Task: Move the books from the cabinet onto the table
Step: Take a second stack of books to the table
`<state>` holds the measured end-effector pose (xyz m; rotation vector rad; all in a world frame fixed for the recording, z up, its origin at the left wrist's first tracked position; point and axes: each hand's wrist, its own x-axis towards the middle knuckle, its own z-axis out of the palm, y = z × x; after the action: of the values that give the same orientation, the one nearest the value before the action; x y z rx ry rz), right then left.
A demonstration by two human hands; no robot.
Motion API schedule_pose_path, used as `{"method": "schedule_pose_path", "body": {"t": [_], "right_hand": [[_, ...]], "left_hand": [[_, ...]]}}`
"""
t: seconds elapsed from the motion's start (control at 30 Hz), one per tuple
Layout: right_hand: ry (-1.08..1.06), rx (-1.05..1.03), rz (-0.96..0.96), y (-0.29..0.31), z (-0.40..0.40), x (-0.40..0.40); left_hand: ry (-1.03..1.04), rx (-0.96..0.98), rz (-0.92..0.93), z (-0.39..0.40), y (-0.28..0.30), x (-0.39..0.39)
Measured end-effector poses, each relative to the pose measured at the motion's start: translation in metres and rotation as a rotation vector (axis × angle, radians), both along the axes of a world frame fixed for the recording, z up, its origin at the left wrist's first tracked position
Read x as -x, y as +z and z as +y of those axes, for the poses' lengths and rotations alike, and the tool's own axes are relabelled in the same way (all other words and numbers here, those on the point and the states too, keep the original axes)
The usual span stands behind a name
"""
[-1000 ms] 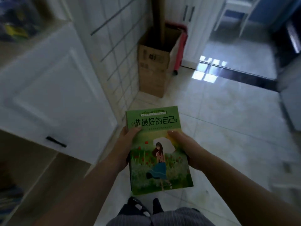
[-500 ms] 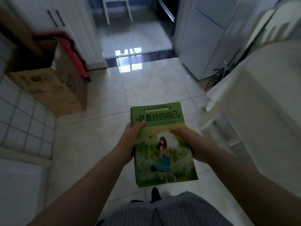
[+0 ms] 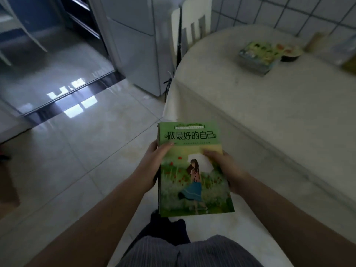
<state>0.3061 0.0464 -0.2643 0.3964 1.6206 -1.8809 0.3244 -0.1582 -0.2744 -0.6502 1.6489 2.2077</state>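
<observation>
1. two hands carry one green book (image 3: 194, 170) face up at waist height; it may be the top of a small stack, since more page edges show along its left side, but that is hard to tell
2. left hand (image 3: 154, 166) grips the left long edge, thumb lying across the cover near the title; right hand (image 3: 223, 168) grips the right long edge, thumb on the cover over the white umbrella in the picture
3. the book's long axis runs away from the body, title end farthest
4. the table (image 3: 240, 112), under a pale cloth, lies ahead and to the right, and the book's far right corner is just beside its hanging edge; the right hand is the nearer one
5. a pile of books (image 3: 258, 56) already lies on the far part of the tabletop, just beside a dark bowl (image 3: 290, 53)
6. judgement: the carry is nearly over, and the coming move is up, forward and rightward over the rim, to lay the book flat on the bare cloth or on that pile
</observation>
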Motion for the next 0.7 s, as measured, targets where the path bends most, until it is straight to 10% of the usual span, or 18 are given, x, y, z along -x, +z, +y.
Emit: {"method": "schedule_pose_path", "body": {"t": [0.7], "right_hand": [[-0.777,-0.046,-0.012,0.011,0.154,0.141]], "left_hand": [[-0.826,0.117,0.017,0.158,0.012,0.251]]}}
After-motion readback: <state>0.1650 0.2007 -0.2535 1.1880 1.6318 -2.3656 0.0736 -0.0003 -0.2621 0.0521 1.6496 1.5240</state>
